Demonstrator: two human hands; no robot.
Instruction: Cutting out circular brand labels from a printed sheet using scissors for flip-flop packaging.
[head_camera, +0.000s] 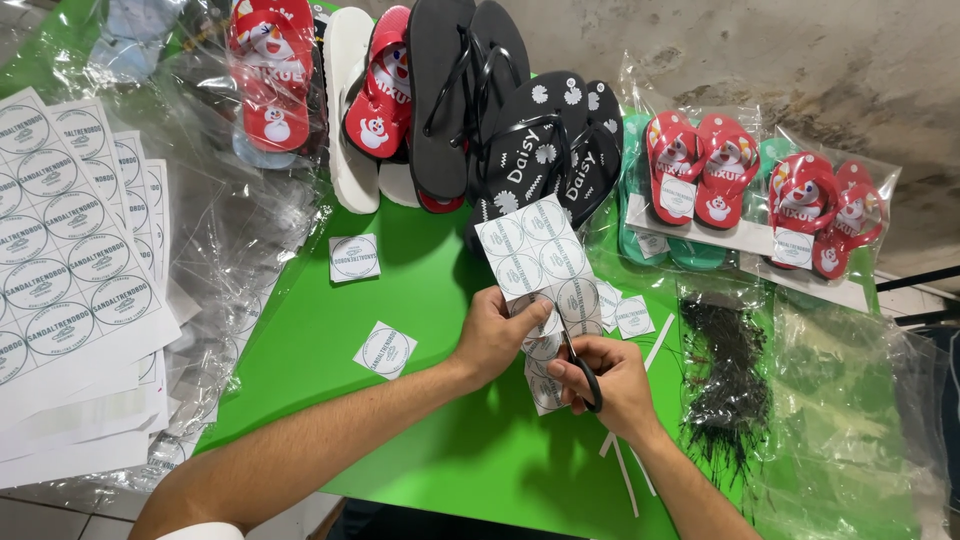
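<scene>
White paper, a label sheet (538, 262) printed with rows of round stickers, pinched upright over the bright green counter (440, 450) just in front of the sandals. Left hand (495, 335) clenched on the sheet's lower left edge, thumb over the front, likely to keep the thin paper taut and steady against the blades. Right hand (612, 385) wrapped through the black loops of a pair of scissors (580, 365), blades pointing up into the sheet along a gap between rows of circles, grip closed on the handles. Narrow white offcut strips (625, 470) lying beside the right forearm. Square-cut single labels scattered flat on the green surface: one (385, 350) left of the left hand, another (354, 257) farther back, more (634, 316) just right of the sheet, apparently dropped wherever cut free. Stack of uncut label sheets (70, 260) fanned at the far left, partly over crinkled clear plastic bags (235, 250). Along the back edge, glossy rubber flip-flops: red cartoon-printed pairs (380, 95), plain black ones (445, 100), black ones with white flower prints (550, 150). To the right, smaller red pairs already sealed in clear bags (700, 170) with white card inserts. Heap of thin black plastic tag fasteners (725, 390) beside more limp transparent bags (860, 420).
</scene>
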